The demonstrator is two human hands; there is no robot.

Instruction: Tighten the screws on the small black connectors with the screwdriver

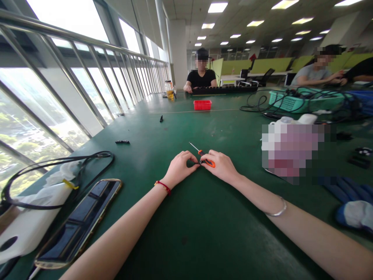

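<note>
Over the green tabletop (180, 237), my two hands meet near the middle of the view. My right hand (222, 165) is closed on a screwdriver (209, 162) with an orange and black handle; its thin metal shaft points up and to the left, away from me. The fingers of my left hand (181, 168) are pinched on a small dark part (199, 162), which also lies at the fingertips of my right hand. That part is too small and too covered by fingers for me to tell its kind.
On the left lie a phone (84, 221), a white case (35, 225) and a black cable (96, 155). Small black pieces (122, 142) lie farther off, before a red tray (202, 105). Rightward are a green basket (309, 102), tangled cables and a glove (357, 214). Two people sit beyond.
</note>
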